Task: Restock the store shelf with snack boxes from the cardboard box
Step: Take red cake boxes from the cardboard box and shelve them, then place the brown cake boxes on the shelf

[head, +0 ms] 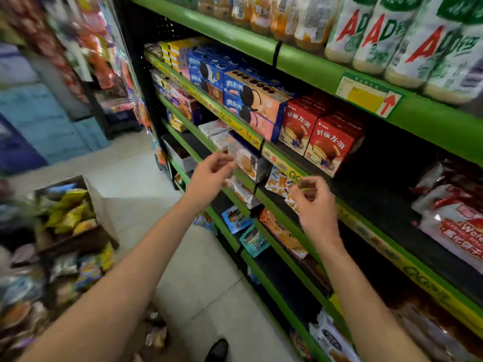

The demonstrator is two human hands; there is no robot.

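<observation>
Two red snack boxes [324, 145] stand upright on the green store shelf [285, 165], right of pink and blue cookie boxes [252, 105]. My left hand [209, 176] hovers in front of the shelf below, fingers loosely curled, holding nothing I can see. My right hand [311, 199] hangs just below the shelf edge under the red boxes, fingers loosely curled and empty. An open cardboard box [99, 202] with yellow snack packs stands on the floor at the left.
Bottles [407, 35] line the top shelf. Bagged snacks [454, 223] lie on the shelf at right, more packets on lower shelves. Loose packets [39, 278] pile on the floor at left. A dark shoe [217, 350] shows on the tiled floor.
</observation>
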